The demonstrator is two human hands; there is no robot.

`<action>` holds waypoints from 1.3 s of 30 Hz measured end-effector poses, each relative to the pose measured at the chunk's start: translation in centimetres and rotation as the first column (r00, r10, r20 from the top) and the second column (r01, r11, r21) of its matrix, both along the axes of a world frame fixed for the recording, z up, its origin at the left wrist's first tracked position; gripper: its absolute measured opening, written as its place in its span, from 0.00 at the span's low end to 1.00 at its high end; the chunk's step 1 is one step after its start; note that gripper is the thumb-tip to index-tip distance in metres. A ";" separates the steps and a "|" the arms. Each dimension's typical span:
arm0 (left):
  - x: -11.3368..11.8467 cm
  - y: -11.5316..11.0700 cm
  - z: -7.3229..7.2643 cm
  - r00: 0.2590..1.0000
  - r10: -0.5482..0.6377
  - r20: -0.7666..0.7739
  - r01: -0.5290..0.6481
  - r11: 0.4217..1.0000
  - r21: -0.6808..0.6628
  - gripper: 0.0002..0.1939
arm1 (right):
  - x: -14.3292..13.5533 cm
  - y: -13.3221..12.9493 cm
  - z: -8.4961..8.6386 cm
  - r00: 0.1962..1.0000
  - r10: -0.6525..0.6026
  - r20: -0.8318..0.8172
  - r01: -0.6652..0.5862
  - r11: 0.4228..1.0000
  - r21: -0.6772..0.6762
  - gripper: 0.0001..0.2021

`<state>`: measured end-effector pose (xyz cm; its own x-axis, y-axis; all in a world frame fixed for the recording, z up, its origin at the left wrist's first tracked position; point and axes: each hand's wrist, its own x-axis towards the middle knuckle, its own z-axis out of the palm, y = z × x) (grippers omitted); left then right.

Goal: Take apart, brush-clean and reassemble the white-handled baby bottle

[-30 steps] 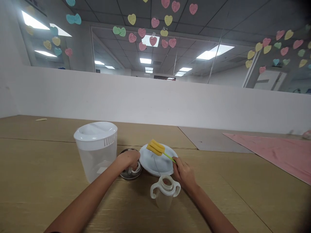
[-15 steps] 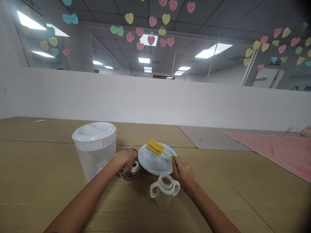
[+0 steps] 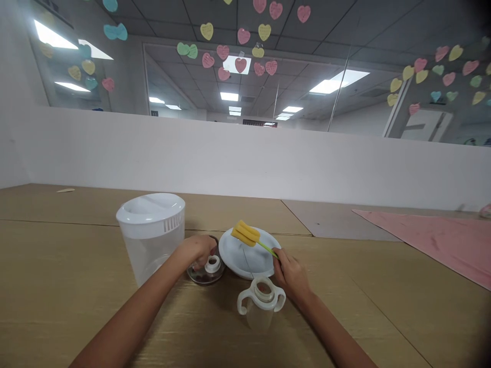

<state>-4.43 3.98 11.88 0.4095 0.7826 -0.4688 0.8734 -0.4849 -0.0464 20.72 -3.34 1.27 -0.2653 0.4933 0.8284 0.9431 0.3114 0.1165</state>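
My right hand (image 3: pixel 290 273) is closed round the thin green handle of a yellow sponge bottle brush (image 3: pixel 246 233), whose head is over a white plate (image 3: pixel 236 261). My left hand (image 3: pixel 201 249) reaches down into a round metal dish (image 3: pixel 203 279), fingers bent together; what they hold, if anything, is hidden. Beside those fingers, in the dish, sits a small white ring-shaped part (image 3: pixel 213 264). In front of the plate stands a clear baby bottle (image 3: pixel 261 312) with a white two-handled collar, its mouth uncovered.
Left of my left hand stands a tall translucent tub (image 3: pixel 142 250) with a white lid. A pink cloth (image 3: pixel 429 235) lies at the right on the brown tabletop (image 3: pixel 345 301). A flat light-coloured stick (image 3: pixel 66 190) is at the back left, before a low white wall (image 3: pixel 230 158).
My left fingers have shifted slightly in the metal dish, a little away from the white ring part. The brush and my right hand stay nearly still; the whole view has moved slightly.
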 end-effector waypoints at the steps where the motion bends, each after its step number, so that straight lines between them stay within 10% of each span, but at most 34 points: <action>1: 0.0 -0.1 0.0 1.000 0.000 0.003 0.000 1.000 0.000 0.34 | 0.0 0.0 0.0 1.000 0.000 0.002 0.000 1.000 0.005 0.11; 16: 0.1 0.2 -0.2 1.000 0.021 0.002 -0.021 0.999 0.036 0.45 | 0.3 0.4 -0.3 1.000 -0.017 0.016 0.017 1.000 0.019 0.12; 31: 0.9 -0.9 -0.4 0.993 0.114 -0.021 -0.114 0.993 0.003 0.16 | 0.2 0.2 -0.2 1.000 -0.016 0.016 0.017 1.000 -0.026 0.12; 39: 1.2 -0.9 0.2 0.997 0.077 -0.027 -0.077 0.997 0.030 0.23 | 0.0 0.1 0.1 1.000 -0.006 0.016 0.006 1.000 -0.030 0.12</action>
